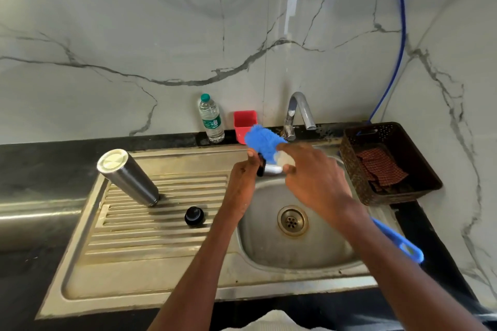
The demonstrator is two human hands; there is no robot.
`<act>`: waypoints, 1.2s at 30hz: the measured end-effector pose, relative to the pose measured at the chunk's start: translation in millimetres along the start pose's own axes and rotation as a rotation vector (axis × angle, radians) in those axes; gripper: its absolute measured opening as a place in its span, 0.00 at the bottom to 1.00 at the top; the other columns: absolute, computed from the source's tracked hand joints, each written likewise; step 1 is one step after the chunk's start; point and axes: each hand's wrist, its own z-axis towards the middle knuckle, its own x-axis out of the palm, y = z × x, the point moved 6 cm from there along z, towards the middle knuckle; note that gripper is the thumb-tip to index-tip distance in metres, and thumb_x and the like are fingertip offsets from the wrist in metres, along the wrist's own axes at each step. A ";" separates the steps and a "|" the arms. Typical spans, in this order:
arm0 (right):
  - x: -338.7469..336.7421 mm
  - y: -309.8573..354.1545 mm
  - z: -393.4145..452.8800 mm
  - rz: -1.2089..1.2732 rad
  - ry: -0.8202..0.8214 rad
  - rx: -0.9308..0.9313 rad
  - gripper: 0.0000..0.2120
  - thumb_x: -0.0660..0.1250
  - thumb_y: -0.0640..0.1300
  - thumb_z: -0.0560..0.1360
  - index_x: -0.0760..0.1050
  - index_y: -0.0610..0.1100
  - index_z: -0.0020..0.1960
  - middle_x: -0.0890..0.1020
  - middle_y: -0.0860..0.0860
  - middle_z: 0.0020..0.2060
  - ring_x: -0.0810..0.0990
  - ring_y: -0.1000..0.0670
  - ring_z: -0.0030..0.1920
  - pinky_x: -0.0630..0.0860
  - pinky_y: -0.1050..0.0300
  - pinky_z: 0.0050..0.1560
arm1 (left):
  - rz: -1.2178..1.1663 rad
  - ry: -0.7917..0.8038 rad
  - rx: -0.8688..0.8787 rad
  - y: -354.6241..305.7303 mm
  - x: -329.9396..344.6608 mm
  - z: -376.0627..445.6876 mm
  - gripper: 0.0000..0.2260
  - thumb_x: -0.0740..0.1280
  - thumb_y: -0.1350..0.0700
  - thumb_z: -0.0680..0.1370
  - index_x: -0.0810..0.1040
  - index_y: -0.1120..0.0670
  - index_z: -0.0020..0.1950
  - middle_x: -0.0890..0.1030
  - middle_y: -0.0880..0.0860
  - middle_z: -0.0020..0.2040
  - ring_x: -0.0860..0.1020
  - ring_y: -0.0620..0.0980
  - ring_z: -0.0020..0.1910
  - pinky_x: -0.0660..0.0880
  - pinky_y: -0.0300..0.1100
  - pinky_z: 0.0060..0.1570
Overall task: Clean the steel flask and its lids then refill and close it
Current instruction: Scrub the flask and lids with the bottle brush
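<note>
Left hand fingers grasping a small lid, right hand fingers around blue brush over sink

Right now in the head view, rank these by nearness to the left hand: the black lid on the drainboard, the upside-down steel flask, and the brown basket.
From the left hand:
1. Black lid, on the drainboard, just to its left.
2. Steel flask, upside down, farther left.
3. Brown basket, on the counter right of the sink.

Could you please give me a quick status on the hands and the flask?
Left hand grips a lid; right hand scrubs it with blue brush. Steel flask inverted on drainboard. Second lid beside it.
</note>
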 end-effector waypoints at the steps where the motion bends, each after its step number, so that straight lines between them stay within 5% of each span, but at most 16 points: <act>1: -3.9 -4.2 7.6 0.061 0.029 0.029 0.23 0.65 0.46 0.79 0.71 0.60 0.73 0.79 0.54 0.65 0.81 0.44 0.58 0.78 0.47 0.54 | -0.005 -0.023 0.004 -0.7 -5.6 -0.9 0.39 0.46 0.17 0.71 0.80 0.48 0.44 0.78 0.51 0.43 0.73 0.47 0.43 0.68 0.34 0.41; 5: -8.0 1.3 -11.3 -0.141 0.070 -0.047 0.19 0.64 0.44 0.77 0.74 0.56 0.66 0.79 0.52 0.57 0.81 0.44 0.51 0.76 0.50 0.46 | 0.051 -0.088 -0.006 2.7 -29.3 0.4 0.47 0.46 0.15 0.68 0.79 0.57 0.40 0.73 0.50 0.32 0.70 0.46 0.34 0.63 0.35 0.33; 7: -1.1 10.4 -10.6 -0.223 0.057 -0.101 0.20 0.65 0.45 0.77 0.72 0.56 0.69 0.78 0.52 0.59 0.82 0.42 0.53 0.77 0.49 0.47 | 0.059 -0.022 0.026 -3.3 -23.0 -2.3 0.45 0.49 0.22 0.75 0.79 0.63 0.38 0.72 0.46 0.27 0.68 0.45 0.28 0.63 0.34 0.33; 9: 0.2 9.6 6.9 -0.141 0.080 -0.091 0.22 0.65 0.47 0.77 0.73 0.58 0.70 0.80 0.53 0.61 0.82 0.43 0.55 0.78 0.49 0.50 | 0.080 0.046 0.031 -7.5 -18.4 -6.3 0.39 0.49 0.32 0.81 0.85 0.63 0.46 0.82 0.48 0.31 0.77 0.45 0.32 0.70 0.35 0.39; 12: -6.2 1.0 12.9 -0.038 0.119 -0.084 0.18 0.65 0.48 0.75 0.76 0.62 0.63 0.83 0.55 0.56 0.83 0.46 0.55 0.79 0.49 0.51 | 0.077 0.001 -0.031 1.4 -28.4 -5.1 0.40 0.45 0.32 0.81 0.85 0.61 0.47 0.79 0.44 0.28 0.74 0.37 0.29 0.67 0.30 0.36; 15: -2.6 7.8 2.3 -0.208 0.095 -0.172 0.21 0.65 0.46 0.76 0.75 0.59 0.68 0.81 0.54 0.59 0.82 0.45 0.56 0.78 0.50 0.51 | 0.078 0.036 -0.029 6.0 -28.3 3.0 0.51 0.45 0.18 0.72 0.86 0.62 0.50 0.84 0.52 0.38 0.79 0.44 0.39 0.71 0.35 0.43; 18: -3.5 1.8 21.5 -0.114 0.119 -0.118 0.22 0.66 0.47 0.77 0.75 0.59 0.70 0.81 0.53 0.62 0.82 0.45 0.58 0.77 0.50 0.53 | 0.035 0.098 -0.006 -0.9 -19.1 5.9 0.50 0.46 0.16 0.69 0.88 0.55 0.55 0.88 0.54 0.47 0.85 0.48 0.49 0.74 0.26 0.48; 21: -11.5 1.6 21.1 -0.127 0.140 -0.151 0.21 0.66 0.47 0.77 0.75 0.60 0.69 0.81 0.55 0.60 0.81 0.47 0.58 0.77 0.51 0.53 | -0.025 0.071 -0.038 -2.2 -26.6 11.0 0.50 0.47 0.14 0.65 0.88 0.51 0.56 0.88 0.51 0.49 0.85 0.46 0.52 0.73 0.34 0.54; 25: -10.1 13.2 22.9 -0.234 0.089 -0.205 0.21 0.66 0.46 0.78 0.74 0.56 0.71 0.80 0.52 0.60 0.82 0.44 0.55 0.77 0.50 0.50 | -0.041 0.131 -0.014 -11.5 -13.8 12.7 0.46 0.52 0.18 0.71 0.87 0.57 0.56 0.88 0.57 0.51 0.85 0.51 0.54 0.77 0.36 0.56; 28: -2.4 -6.0 55.7 0.022 0.204 -0.069 0.17 0.66 0.45 0.79 0.79 0.55 0.66 0.83 0.50 0.57 0.83 0.47 0.54 0.79 0.51 0.52 | -0.144 0.130 -0.040 -13.8 -11.7 11.1 0.43 0.53 0.19 0.71 0.87 0.54 0.56 0.88 0.54 0.53 0.85 0.49 0.56 0.77 0.37 0.58; 32: 25.3 -49.7 68.9 0.782 0.406 0.354 0.17 0.66 0.38 0.82 0.80 0.54 0.66 0.82 0.43 0.56 0.75 0.52 0.27 0.64 0.64 0.19 | -0.539 0.031 -0.111 -2.8 -17.5 8.3 0.43 0.50 0.25 0.78 0.78 0.60 0.70 0.83 0.60 0.66 0.78 0.55 0.70 0.62 0.56 0.79; 36: 56.3 -53.3 47.0 1.353 0.582 0.482 0.19 0.62 0.36 0.81 0.78 0.50 0.68 0.80 0.39 0.61 0.69 0.53 0.27 0.57 0.67 0.18 | -0.782 -0.050 -0.103 -11.3 -17.2 8.5 0.40 0.48 0.28 0.81 0.76 0.56 0.75 0.79 0.58 0.71 0.73 0.56 0.75 0.53 0.55 0.82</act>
